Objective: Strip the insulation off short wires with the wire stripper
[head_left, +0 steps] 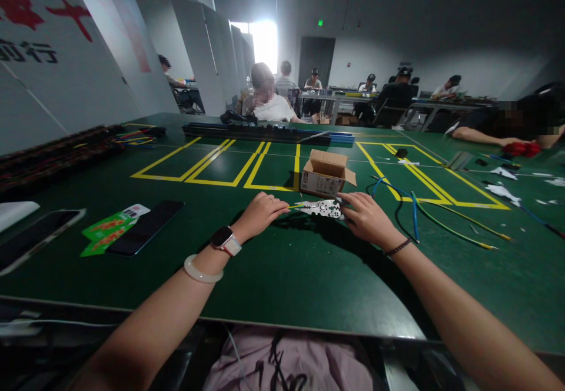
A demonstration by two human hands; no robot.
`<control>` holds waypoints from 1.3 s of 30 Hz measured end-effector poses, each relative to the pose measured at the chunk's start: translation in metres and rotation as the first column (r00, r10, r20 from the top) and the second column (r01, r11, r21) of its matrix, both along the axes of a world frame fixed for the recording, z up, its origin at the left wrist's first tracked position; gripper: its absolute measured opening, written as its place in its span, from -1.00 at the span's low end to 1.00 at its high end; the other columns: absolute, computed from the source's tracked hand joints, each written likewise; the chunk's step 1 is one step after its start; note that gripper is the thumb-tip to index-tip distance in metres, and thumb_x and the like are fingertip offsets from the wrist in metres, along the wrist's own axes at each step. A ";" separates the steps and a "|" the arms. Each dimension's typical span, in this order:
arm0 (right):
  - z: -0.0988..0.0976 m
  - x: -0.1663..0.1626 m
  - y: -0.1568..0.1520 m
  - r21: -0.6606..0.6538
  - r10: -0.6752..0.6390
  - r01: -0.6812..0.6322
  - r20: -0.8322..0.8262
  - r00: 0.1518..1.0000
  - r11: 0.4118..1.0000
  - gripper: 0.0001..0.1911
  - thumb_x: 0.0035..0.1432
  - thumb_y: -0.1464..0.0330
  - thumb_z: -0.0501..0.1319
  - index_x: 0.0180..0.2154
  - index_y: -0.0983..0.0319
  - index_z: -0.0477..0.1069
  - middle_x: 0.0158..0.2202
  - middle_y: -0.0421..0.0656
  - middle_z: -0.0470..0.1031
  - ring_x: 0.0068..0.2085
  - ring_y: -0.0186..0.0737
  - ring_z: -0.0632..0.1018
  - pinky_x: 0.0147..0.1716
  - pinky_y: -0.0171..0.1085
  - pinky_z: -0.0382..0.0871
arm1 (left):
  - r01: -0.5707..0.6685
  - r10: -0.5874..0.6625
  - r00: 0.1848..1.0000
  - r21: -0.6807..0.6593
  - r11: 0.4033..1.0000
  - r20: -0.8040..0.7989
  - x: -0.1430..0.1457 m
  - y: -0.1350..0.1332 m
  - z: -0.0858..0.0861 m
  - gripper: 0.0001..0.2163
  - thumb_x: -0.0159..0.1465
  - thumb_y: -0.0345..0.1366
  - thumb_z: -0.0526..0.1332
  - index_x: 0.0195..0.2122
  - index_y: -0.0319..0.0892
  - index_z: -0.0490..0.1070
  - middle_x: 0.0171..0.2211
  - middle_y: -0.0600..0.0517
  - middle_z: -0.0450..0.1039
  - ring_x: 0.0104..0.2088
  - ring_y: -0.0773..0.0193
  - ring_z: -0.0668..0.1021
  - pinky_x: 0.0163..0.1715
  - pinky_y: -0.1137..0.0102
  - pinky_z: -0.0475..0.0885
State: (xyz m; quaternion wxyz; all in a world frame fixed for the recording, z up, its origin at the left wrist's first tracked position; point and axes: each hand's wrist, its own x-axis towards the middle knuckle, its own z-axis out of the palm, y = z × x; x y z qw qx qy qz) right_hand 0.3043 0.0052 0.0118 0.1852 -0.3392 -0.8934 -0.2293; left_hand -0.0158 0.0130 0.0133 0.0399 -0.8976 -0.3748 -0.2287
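Wire strippers (324,208) with a silver, notched plate head are gripped at the handle end by my right hand (364,217). Their jaws point left, toward my left hand (260,214). Between the fingertips of that hand I pinch a thin yellow-green wire (293,206), whose end meets the plier jaws. Most of the wire is hidden by my fingers. Just beyond the tool stands an open cardboard box (324,174), its flaps raised. To the right of my right hand lie a blue cable (415,217) and a yellow-green cable (454,226).
Two phones (145,229) (37,241) and green packets (110,229) lie on the left of the green table (282,285). Yellow tape rectangles (212,170) mark its surface. Dark strips (269,133) run along the far edge. White scraps (503,192) lie at right, near another person's arms (481,135).
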 end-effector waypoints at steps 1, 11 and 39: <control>0.000 0.000 0.000 0.004 -0.002 0.002 0.007 1.000 1.000 -0.74 0.03 0.50 0.20 -0.18 0.27 0.49 0.12 0.07 0.38 0.06 0.03 0.42 0.09 0.08 0.27 | 0.006 -0.006 1.000 0.007 1.000 -0.008 0.000 0.000 0.000 -0.74 0.41 -0.21 0.03 -0.14 -0.17 0.49 -0.30 0.00 0.55 -0.28 0.22 0.49 -0.27 0.34 0.23; -0.010 -0.004 0.001 -0.181 0.041 -0.064 -0.126 0.991 0.981 -0.84 0.09 0.44 0.18 -0.25 0.27 0.48 -0.04 0.07 0.46 -0.08 -0.05 0.49 -0.10 -0.06 0.44 | 0.012 -0.010 0.999 0.043 0.999 -0.043 -0.002 0.000 0.001 -0.72 0.42 -0.20 0.02 -0.15 -0.16 0.50 -0.34 0.00 0.52 -0.32 0.23 0.44 -0.26 0.33 0.21; -0.004 -0.009 -0.002 -0.020 -0.003 0.000 -0.130 0.991 1.000 -0.74 0.10 0.38 0.18 -0.14 0.32 0.33 -0.14 0.08 0.47 -0.13 -0.01 0.46 -0.13 -0.10 0.36 | 0.029 -0.022 0.997 0.111 0.993 -0.068 -0.003 0.000 0.001 -0.75 0.40 -0.23 0.06 -0.17 -0.18 0.51 -0.40 0.02 0.49 -0.36 0.24 0.41 -0.31 0.35 0.16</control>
